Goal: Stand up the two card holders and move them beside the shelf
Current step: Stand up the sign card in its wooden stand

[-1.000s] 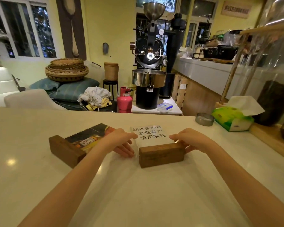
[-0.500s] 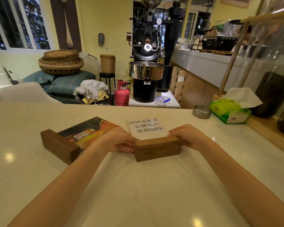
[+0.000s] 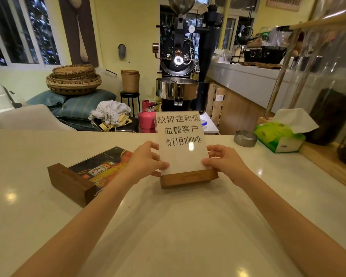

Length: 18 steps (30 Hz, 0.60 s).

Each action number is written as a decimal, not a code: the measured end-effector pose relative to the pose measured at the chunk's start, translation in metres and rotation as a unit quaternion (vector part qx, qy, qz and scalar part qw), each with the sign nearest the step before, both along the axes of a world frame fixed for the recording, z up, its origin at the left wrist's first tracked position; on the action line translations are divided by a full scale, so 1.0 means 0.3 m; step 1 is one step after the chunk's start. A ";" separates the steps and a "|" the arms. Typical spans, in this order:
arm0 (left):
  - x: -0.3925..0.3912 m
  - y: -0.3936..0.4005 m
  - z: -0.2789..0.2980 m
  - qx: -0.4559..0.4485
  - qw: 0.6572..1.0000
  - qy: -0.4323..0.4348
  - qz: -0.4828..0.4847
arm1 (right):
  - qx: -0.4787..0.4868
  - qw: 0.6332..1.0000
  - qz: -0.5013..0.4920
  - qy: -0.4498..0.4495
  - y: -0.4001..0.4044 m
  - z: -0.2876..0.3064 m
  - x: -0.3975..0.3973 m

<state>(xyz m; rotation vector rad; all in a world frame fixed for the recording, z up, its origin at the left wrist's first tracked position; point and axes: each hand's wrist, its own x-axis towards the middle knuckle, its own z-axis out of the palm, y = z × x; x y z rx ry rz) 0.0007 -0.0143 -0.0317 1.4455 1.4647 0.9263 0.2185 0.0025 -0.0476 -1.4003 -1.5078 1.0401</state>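
A card holder with a white text card [image 3: 181, 144] stands upright on its light wooden base in the middle of the pale counter [image 3: 168, 226]. My left hand [image 3: 146, 160] grips its left edge and my right hand [image 3: 224, 160] grips its right edge. A second card holder [image 3: 84, 174], with a dark wooden base and a dark picture card, lies flat on the counter to the left, untouched. The wooden shelf [image 3: 284, 76] with glass jars rises along the counter's right side.
A green tissue pack [image 3: 280, 136] and a small metal ashtray [image 3: 245, 138] sit at the back right near the shelf's foot. A dark jar [image 3: 332, 116] stands on the shelf base. Beyond the counter are a coffee roaster [image 3: 178, 66], a pink gas cylinder and baskets.
The white card holder lay flat a second ago. Both hands closed on its sides and tipped it up, and it is now upright on its base.
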 end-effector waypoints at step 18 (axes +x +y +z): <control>0.028 -0.084 0.012 0.169 0.962 0.200 -0.081 | 0.056 0.997 0.048 0.000 -0.013 0.013 0.046</control>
